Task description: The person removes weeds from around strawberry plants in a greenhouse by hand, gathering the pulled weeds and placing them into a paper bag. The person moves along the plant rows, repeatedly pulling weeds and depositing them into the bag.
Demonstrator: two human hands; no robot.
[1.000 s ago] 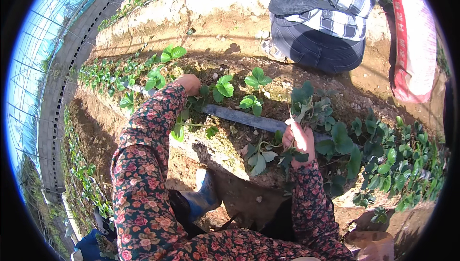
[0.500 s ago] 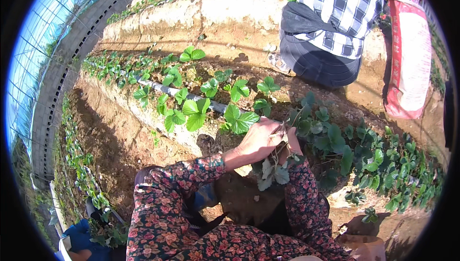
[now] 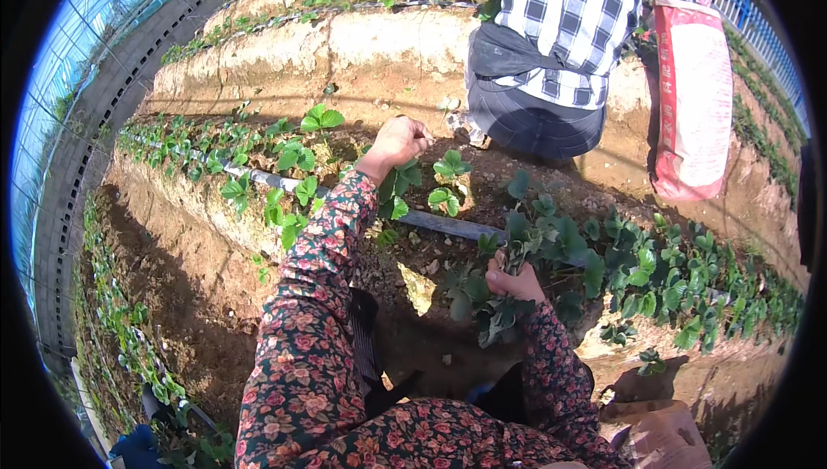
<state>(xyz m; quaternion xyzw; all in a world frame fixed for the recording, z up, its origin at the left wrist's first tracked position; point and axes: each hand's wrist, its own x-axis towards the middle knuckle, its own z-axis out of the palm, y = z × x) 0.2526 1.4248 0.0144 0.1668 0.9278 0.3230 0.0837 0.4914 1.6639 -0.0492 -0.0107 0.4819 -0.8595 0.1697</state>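
Note:
My left hand (image 3: 399, 138) is stretched out over the raised soil bed (image 3: 215, 211), fingers closed on a small green seedling (image 3: 398, 185) whose leaves hang just under it. Beside it stands a planted seedling (image 3: 450, 178). Closer to me, my right hand (image 3: 513, 281) grips a bunch of seedlings (image 3: 495, 318), with leaves sticking out above and below the fist. Both my arms are in floral sleeves.
A black drip hose (image 3: 448, 226) runs along the bed between rows of planted seedlings (image 3: 672, 279). Another person in a checked shirt (image 3: 551, 38) crouches in the far furrow beside a red and white sack (image 3: 693, 99). A deep furrow (image 3: 181, 314) lies left.
My left hand was out on the bed, came back to the bunch in my right hand, and has now reached out again to the bed with a seedling. The right hand stayed put.

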